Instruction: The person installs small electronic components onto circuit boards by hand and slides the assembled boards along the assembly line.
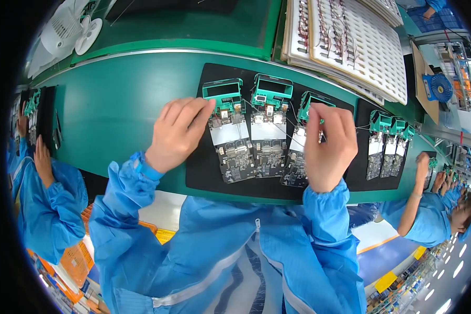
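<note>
Three circuit boards with green plastic frames lie side by side on a black mat (201, 175) before me. My left hand (177, 133) is closed, thumb and fingertips pinched at the left edge of the first green frame (222, 90); whatever is between them is hidden. The middle board (268, 141) lies untouched, its green frame (272, 90) at the far end. Over the third board (294, 167) my right hand (332, 141) is closed in a pinch, covering part of that board and its green frame (304, 107). Thin wires run between the frames.
More framed boards (380, 152) lie on a mat to the right. White foam trays (358, 49) holding small wired parts are stacked at the back right. A white fan (63, 31) stands far left, a blue fan (438, 88) far right. Co-workers sit at both sides.
</note>
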Tool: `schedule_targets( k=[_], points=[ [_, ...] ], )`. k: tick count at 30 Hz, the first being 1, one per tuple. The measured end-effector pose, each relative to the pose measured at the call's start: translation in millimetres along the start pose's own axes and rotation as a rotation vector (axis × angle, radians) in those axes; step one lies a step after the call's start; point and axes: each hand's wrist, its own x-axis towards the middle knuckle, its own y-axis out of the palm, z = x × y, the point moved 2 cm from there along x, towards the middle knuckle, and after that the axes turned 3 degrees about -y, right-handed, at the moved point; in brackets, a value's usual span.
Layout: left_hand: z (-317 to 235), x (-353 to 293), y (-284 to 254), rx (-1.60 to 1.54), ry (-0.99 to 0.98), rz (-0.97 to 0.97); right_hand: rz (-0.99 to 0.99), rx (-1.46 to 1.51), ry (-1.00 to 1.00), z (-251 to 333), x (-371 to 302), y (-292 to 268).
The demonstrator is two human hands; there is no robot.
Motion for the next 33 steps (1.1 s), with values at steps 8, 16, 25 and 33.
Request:
schedule_targets(
  k=[8, 16, 25, 33],
  points=[
    [7.9, -8.3, 7.6, -0.178, -0.023, -0.035, -0.001, -0.264, -0.1, -22.5, -25.1, 10.7],
    [-2.3, -8.8, 2.8, -0.092, -0.014, -0.025, 0.073, -0.517, -0.168, -17.7, -16.4, 21.5],
    [8.6, -16.3, 5.2, -0.229, -0.092, -0.117, -0.113, 0.146, 0.303, -52.0, -16.1, -6.8],
    [1.4, -15.5, 5.4, -0.228, -0.117, -0.199, 0.115, 0.046, -0.282, 21.9, -6.8, 46.5]
  ],
)
